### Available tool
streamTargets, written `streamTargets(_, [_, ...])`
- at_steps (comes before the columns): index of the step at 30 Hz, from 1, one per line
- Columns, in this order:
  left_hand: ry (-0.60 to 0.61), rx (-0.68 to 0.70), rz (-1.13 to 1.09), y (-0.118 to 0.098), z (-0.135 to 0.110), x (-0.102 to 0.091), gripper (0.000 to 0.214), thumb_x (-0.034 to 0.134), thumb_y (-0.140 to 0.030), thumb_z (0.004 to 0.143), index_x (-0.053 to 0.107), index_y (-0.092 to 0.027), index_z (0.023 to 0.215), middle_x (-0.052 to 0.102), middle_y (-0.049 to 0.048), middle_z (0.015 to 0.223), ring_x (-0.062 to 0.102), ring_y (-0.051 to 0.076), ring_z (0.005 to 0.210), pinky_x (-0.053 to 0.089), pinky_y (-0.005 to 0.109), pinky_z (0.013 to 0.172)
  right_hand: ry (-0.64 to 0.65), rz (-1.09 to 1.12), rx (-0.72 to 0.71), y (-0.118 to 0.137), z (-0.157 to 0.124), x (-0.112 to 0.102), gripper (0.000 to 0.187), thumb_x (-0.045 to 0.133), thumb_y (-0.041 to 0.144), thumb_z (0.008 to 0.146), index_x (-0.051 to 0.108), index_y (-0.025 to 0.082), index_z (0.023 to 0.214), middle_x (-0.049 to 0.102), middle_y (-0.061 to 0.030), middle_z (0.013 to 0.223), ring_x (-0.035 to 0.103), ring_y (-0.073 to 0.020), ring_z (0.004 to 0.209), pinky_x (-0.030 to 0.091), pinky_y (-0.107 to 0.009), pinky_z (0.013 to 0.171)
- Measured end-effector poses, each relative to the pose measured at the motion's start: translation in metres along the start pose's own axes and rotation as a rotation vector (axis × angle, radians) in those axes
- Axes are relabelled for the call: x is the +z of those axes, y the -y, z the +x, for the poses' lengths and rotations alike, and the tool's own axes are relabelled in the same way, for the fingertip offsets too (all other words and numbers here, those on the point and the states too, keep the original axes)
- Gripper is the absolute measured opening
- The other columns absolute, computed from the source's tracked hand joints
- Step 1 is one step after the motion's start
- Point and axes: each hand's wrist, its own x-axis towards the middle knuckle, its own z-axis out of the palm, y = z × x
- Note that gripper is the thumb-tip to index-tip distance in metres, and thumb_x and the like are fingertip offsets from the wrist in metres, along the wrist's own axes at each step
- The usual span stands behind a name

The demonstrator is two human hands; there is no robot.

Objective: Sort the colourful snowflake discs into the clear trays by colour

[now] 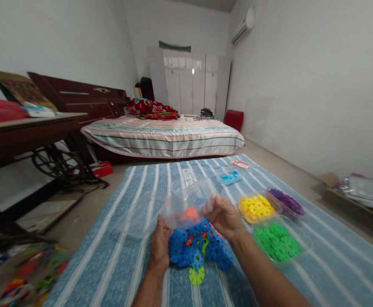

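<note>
A clear plastic container (192, 198) is gripped at its two sides, with my left hand (159, 245) on its left edge and my right hand (223, 216) on its right edge. Some orange pieces (190, 213) show through the clear plastic. Just below it, on the striped cloth, lies a heap of blue notched discs (184, 249) mixed with a few orange and lime ones. One lime-green disc (196, 276) rests at the near side of the heap. Another clear plastic piece (141, 217), blurred, lies left of the container.
To the right stand clear tubs of yellow (257, 207), green (277, 241) and purple discs (285, 202). Farther back is a tub with light-blue pieces (230, 177). A bag of mixed coloured pieces (23, 277) lies at lower left; a bed (167, 140) is beyond the cloth.
</note>
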Motion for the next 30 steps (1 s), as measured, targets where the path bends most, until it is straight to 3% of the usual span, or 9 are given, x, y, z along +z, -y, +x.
streamTargets(3, [0.048, 0.115, 0.178, 0.004, 0.001, -0.001, 0.059, 0.054, -0.067, 0.074, 0.071, -0.013, 0.088, 0.074, 0.0117, 0.095, 0.066, 0.027, 0.101, 0.045, 0.04, 0.1, 0.02, -0.42, -0.14, 0.03, 0.029, 0.004, 0.033, 0.073, 0.044, 0.07, 0.055, 0.018, 0.062, 0.061, 0.002, 0.06, 0.059, -0.0138, 0.063, 0.047, -0.029, 0.072])
streamTargets(5, [0.106, 0.177, 0.296, 0.002, -0.002, 0.001, 0.053, 0.056, -0.064, 0.074, 0.072, -0.015, 0.09, 0.073, 0.0107, 0.101, 0.065, 0.027, 0.105, 0.043, 0.039, 0.102, 0.036, -0.83, -0.219, 0.04, 0.054, 0.005, 0.028, 0.063, 0.041, 0.079, 0.059, 0.016, 0.066, 0.063, 0.0002, 0.063, 0.058, -0.0132, 0.064, 0.045, -0.027, 0.069])
streamTargets(8, [0.13, 0.217, 0.425, -0.005, -0.009, 0.006, 0.047, 0.058, -0.058, 0.074, 0.073, -0.017, 0.092, 0.073, 0.0075, 0.103, 0.063, 0.027, 0.109, 0.042, 0.036, 0.103, 0.077, -1.562, -0.231, 0.034, 0.091, 0.009, 0.029, 0.049, 0.034, 0.089, 0.064, 0.014, 0.074, 0.065, -0.0011, 0.068, 0.057, -0.0122, 0.066, 0.041, -0.023, 0.064])
streamTargets(10, [0.132, 0.218, 0.458, -0.008, -0.012, 0.008, 0.047, 0.06, -0.057, 0.072, 0.073, -0.017, 0.094, 0.073, 0.0065, 0.105, 0.062, 0.027, 0.109, 0.043, 0.035, 0.102, 0.108, -1.817, -0.207, 0.022, 0.107, 0.013, 0.025, 0.054, 0.034, 0.089, 0.067, 0.014, 0.081, 0.068, -0.0027, 0.076, 0.06, -0.0137, 0.072, 0.039, -0.023, 0.066])
streamTargets(13, [0.13, 0.193, 0.48, -0.007, -0.009, 0.008, 0.049, 0.062, -0.056, 0.07, 0.072, -0.017, 0.098, 0.073, 0.0065, 0.106, 0.063, 0.027, 0.108, 0.045, 0.035, 0.1, 0.158, -1.947, -0.197, -0.001, 0.111, 0.018, 0.025, 0.063, 0.038, 0.085, 0.068, 0.015, 0.093, 0.071, -0.0086, 0.093, 0.063, -0.0191, 0.089, 0.04, -0.028, 0.077])
streamTargets(19, [0.145, 0.181, 0.494, 0.001, 0.001, 0.005, 0.053, 0.064, -0.057, 0.069, 0.07, -0.016, 0.102, 0.072, 0.0073, 0.106, 0.064, 0.027, 0.105, 0.045, 0.036, 0.098, 0.239, -2.182, -0.169, -0.027, 0.09, 0.02, 0.019, 0.051, 0.021, 0.088, 0.067, 0.012, 0.094, 0.07, -0.0143, 0.098, 0.062, -0.0237, 0.095, 0.037, -0.035, 0.087])
streamTargets(22, [0.13, 0.178, 0.502, 0.0, -0.001, 0.006, 0.051, 0.066, -0.057, 0.066, 0.071, -0.017, 0.097, 0.074, 0.0061, 0.102, 0.066, 0.026, 0.099, 0.049, 0.034, 0.093, 0.181, -2.247, -0.179, -0.014, 0.087, 0.017, 0.023, 0.044, 0.018, 0.09, 0.066, 0.013, 0.097, 0.069, -0.015, 0.102, 0.06, -0.0242, 0.098, 0.034, -0.038, 0.093])
streamTargets(25, [0.133, 0.179, 0.503, -0.004, -0.004, 0.009, 0.05, 0.066, -0.058, 0.065, 0.072, -0.018, 0.094, 0.074, 0.0057, 0.097, 0.067, 0.026, 0.096, 0.051, 0.034, 0.088, 0.029, -2.299, -0.162, 0.012, 0.082, 0.007, 0.028, 0.039, 0.018, 0.092, 0.064, 0.012, 0.102, 0.067, -0.0171, 0.105, 0.059, -0.0258, 0.102, 0.031, -0.041, 0.096])
streamTargets(30, [0.116, 0.167, 0.511, -0.007, -0.005, 0.013, 0.045, 0.068, -0.056, 0.062, 0.072, -0.02, 0.088, 0.075, 0.0044, 0.081, 0.068, 0.027, 0.089, 0.053, 0.034, 0.083, -0.105, -2.35, -0.026, 0.036, 0.054, -0.023, 0.028, 0.039, 0.021, 0.094, 0.066, 0.012, 0.098, 0.069, -0.0173, 0.1, 0.063, -0.0248, 0.095, 0.038, -0.036, 0.085])
